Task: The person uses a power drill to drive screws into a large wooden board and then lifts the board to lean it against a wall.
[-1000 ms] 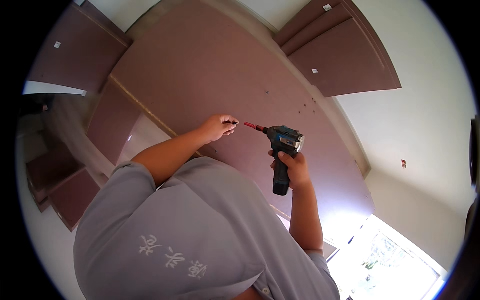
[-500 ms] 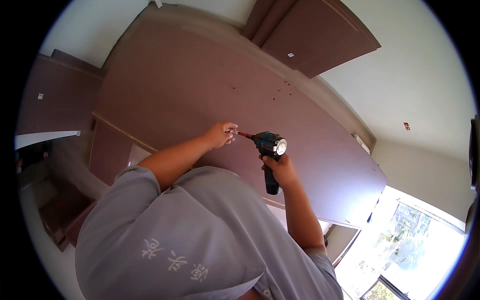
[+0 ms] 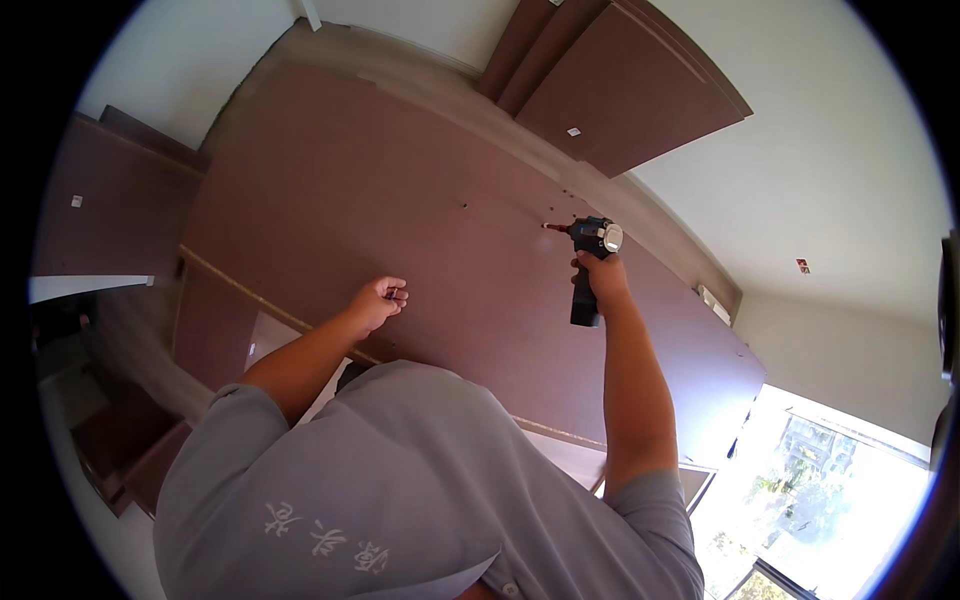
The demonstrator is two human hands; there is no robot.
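Observation:
A black cordless drill [image 3: 585, 306] is in my right hand [image 3: 604, 274], its fingers wrapped round the grip. The red bit [image 3: 557, 228] points left, with a small light-coloured piece at its tip. That tip is at the brown panel [image 3: 420, 160], close to several small dark holes near the panel's far edge; whether it touches cannot be told. Nearer to me and to the left, my left hand [image 3: 380, 304] is held over the same panel, its fingers curled round something small and dark that is too small to name. A single dark hole lies farther out on the panel.
More brown panels [image 3: 630, 90] stand stacked at the far wall. Another brown panel [image 3: 120, 215] is at the left. A small white object [image 3: 714, 303] lies beyond the panel's right part. A bright window [image 3: 810, 490] is at the lower right.
My right hand has carried the drill away from my left hand, outward and to the right, to the holes. My left hand has drawn back toward me and left.

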